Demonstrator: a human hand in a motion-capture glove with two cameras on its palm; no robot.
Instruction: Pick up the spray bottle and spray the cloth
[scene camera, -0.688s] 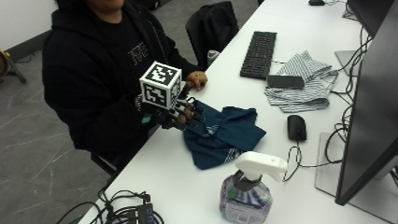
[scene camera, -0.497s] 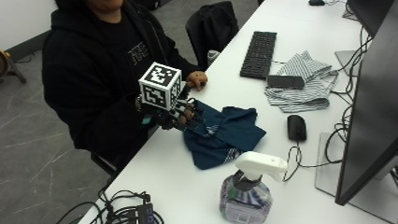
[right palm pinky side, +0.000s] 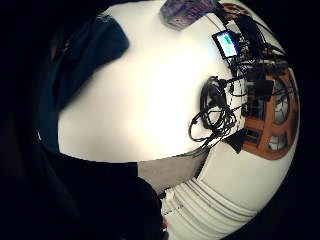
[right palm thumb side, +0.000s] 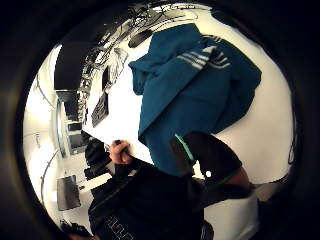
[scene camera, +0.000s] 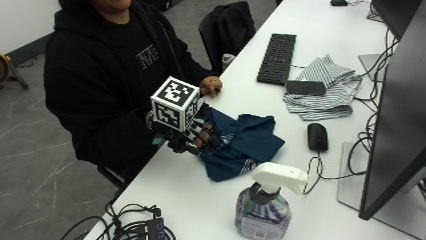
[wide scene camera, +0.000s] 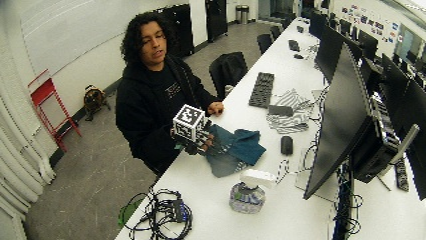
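Bottle: spray bottle (scene camera: 265, 207) stands upright on the white table (scene camera: 200, 205), near the front edge; white trigger head on top, clear body with what looks like liquid low inside; untouched.
Cloth: dark teal cloth (scene camera: 241, 143) lies crumpled on the table, just beyond the bottle on the person's side; pale stripes show on one fold.
Hand: gloved right hand (scene camera: 193, 139) hovers at the cloth's near edge, fingers hanging loosely downward over the fabric; it holds nothing; whether the fingertips touch the cloth cannot be told; well apart from the bottle.
Other hand: bare left hand (scene camera: 211, 85) rests on the table edge, beyond the cloth as seen from the bottle.
Handling, judged: bottle is likely rigid plastic, part full, so moderately weighty and bottom-heavy; smooth sides may slip; best hold is probably round the narrow neck under the trigger head, forefinger on the lever, nozzle turned toward the cloth.
Cloth handling, judged: soft and limp; it will take the spray where it lies and needs no holding.
Stage: reach for the bottle not yet begun.
Nearby: black mouse (scene camera: 317, 136) and striped cloth (scene camera: 326, 85) lie past the teal cloth from the bottle; cable bundle (scene camera: 136, 227) sits beside the bottle at the table's end.
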